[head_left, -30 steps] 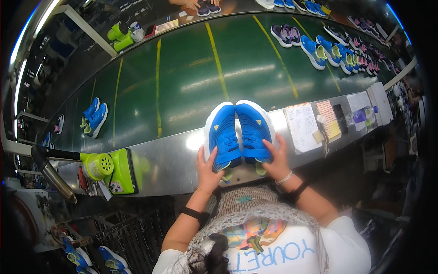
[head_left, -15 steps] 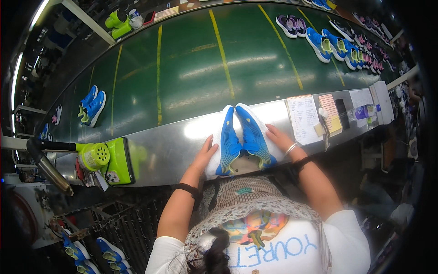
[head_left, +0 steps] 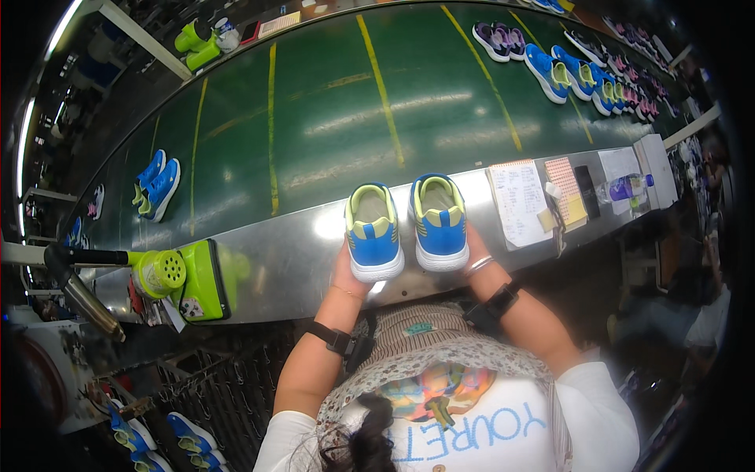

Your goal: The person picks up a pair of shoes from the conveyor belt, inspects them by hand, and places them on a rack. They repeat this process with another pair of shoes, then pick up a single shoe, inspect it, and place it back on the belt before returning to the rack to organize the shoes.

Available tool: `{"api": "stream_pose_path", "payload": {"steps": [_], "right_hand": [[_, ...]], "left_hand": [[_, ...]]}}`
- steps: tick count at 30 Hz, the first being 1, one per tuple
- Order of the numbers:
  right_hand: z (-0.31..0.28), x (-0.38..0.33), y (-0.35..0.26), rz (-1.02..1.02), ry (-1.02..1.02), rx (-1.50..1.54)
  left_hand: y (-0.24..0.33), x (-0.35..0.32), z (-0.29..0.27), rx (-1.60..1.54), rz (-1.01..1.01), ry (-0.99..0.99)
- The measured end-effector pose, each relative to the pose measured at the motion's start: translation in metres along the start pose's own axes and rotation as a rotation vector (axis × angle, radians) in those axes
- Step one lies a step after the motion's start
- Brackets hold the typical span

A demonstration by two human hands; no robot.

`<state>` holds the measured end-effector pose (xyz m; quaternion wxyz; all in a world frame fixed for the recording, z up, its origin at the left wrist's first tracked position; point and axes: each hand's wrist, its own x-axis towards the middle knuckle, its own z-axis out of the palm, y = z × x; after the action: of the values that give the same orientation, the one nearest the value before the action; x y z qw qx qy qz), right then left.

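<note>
1. Two blue shoes are up over the steel bench (head_left: 291, 259), heels to the person, toes away: left shoe (head_left: 374, 247) w/ L hand (head_left: 347, 272), right shoe (head_left: 441, 234) w/ R hand (head_left: 476, 247), narrow gap btwn them
2. Fingers are hidden behind & under the shoes, so can't tell how far apart they are; each hand seems to have hold of one shoe, from below & the outer side
3. Drop risk: one hand per shoe, so if the hidden hold is slack or off-balance a heel could tip back & the shoe fall, poss. off the bench's near edge
4. Scuff risk: white soles nr bare metal could get marked by a careless tilt, or by the shoes knocking if both wrists turn inward
5. Snag risk: bracelet (head_left: 478, 265) & black wristband (head_left: 498, 300) on R arm might rub the upper if that hand twists
6. R-side clutter: notepad (head_left: 517, 195) near right shoe, phone (head_left: 587, 191) & bottle (head_left: 629, 187) beyond; an outward swing could sweep papers or topple things
7. Mix-up risk: similar blue pair (head_left: 163, 194) on the green belt (head_left: 314, 94); a shoe set among lookalikes could get mismatched
</note>
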<state>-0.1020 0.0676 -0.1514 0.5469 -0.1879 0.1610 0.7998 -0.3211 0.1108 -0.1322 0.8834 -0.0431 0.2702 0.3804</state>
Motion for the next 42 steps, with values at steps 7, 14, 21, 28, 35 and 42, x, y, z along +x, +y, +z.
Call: {"api": "stream_pose_path", "payload": {"steps": [7, 14, 21, 28, 35, 42], "right_hand": [[0.05, -0.008, 0.021, -0.06, 0.037, -0.113], [0.059, -0.009, 0.025, -0.063, 0.004, -0.138], [0.057, -0.003, 0.026, -0.047, 0.009, -0.111], [0.057, 0.004, 0.029, -0.066, -0.011, -0.119], [0.063, 0.002, 0.025, 0.028, 0.094, 0.037], [0.076, -0.002, 0.026, -0.031, 0.205, 0.034]], "left_hand": [[-0.004, -0.004, 0.02, -0.072, 0.04, -0.024], [0.0, -0.004, 0.013, -0.005, 0.07, 0.055], [0.007, -0.011, 0.024, -0.033, 0.079, -0.019], [0.013, -0.01, 0.025, -0.149, 0.041, -0.024], [0.026, -0.017, 0.055, -0.2, -0.056, 0.157], [0.033, -0.018, 0.056, -0.321, -0.058, 0.11]]}}
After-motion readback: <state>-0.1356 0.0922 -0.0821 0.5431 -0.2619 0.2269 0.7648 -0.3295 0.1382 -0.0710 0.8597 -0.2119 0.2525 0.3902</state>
